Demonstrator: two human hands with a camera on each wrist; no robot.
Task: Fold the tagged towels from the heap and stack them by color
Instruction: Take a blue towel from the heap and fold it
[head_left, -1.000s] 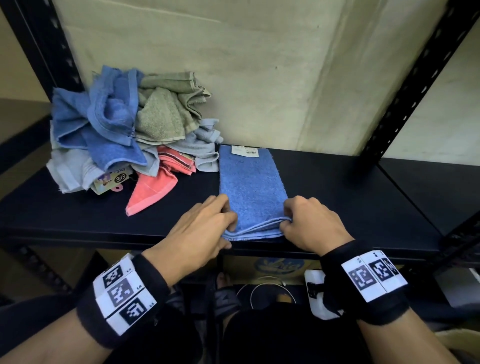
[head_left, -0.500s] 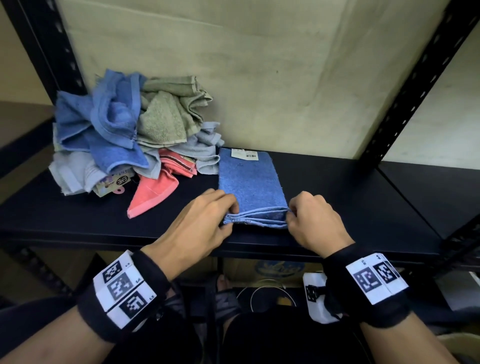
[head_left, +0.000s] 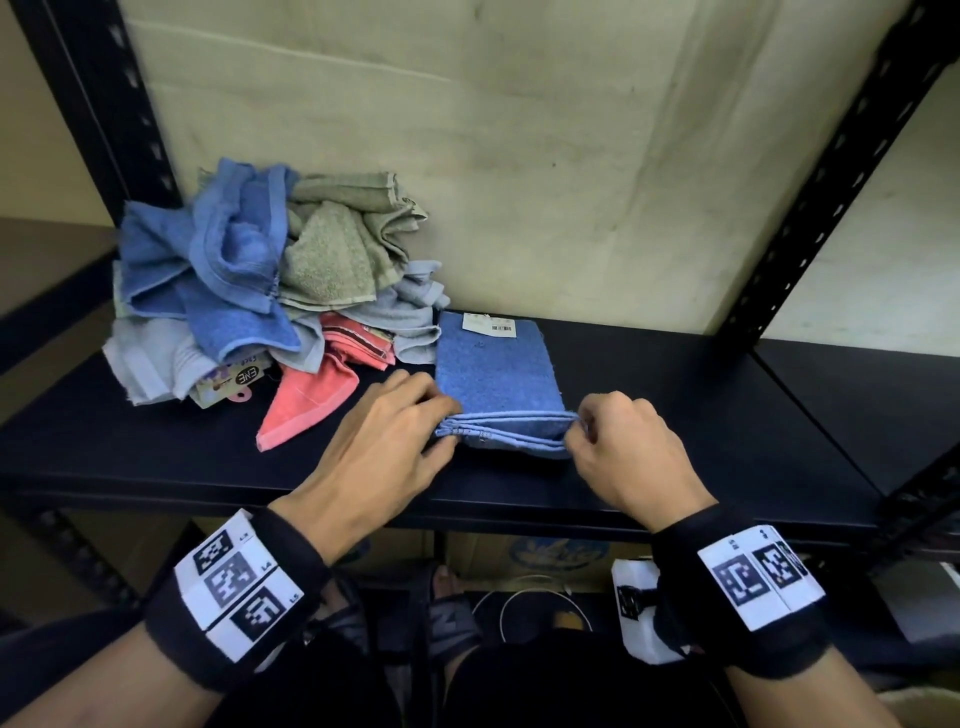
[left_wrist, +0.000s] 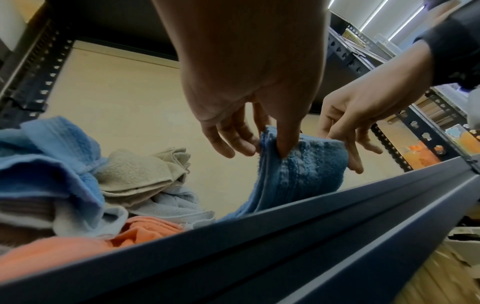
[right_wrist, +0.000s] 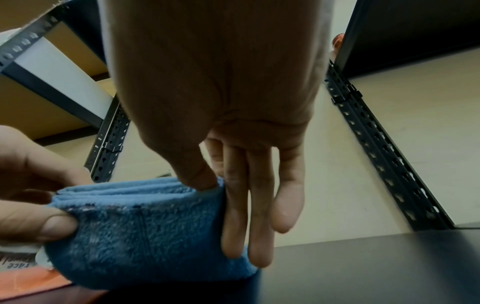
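A folded blue towel (head_left: 496, 371) lies on the black shelf (head_left: 675, 415), with a white barcode tag (head_left: 488, 323) at its far end. Its near edge is lifted off the shelf. My left hand (head_left: 436, 423) pinches the near left corner, thumb under and fingers on top, as the left wrist view shows on the blue towel (left_wrist: 298, 170). My right hand (head_left: 574, 431) pinches the near right corner of the blue towel (right_wrist: 145, 226) between thumb and fingers. The heap (head_left: 249, 280) of blue, olive, pale grey and coral towels sits at the left.
A coral towel (head_left: 306, 405) spills from the heap toward my left hand. Black perforated uprights (head_left: 831, 171) frame the shelf, and a beige wall (head_left: 519, 156) closes the back. Bare shelf (head_left: 727, 405) shows to the right of the blue towel. Boxes sit below.
Both hands have lifted the near edge of the blue towel and carried it away from me, so the flat part looks shorter. The heap has not moved.
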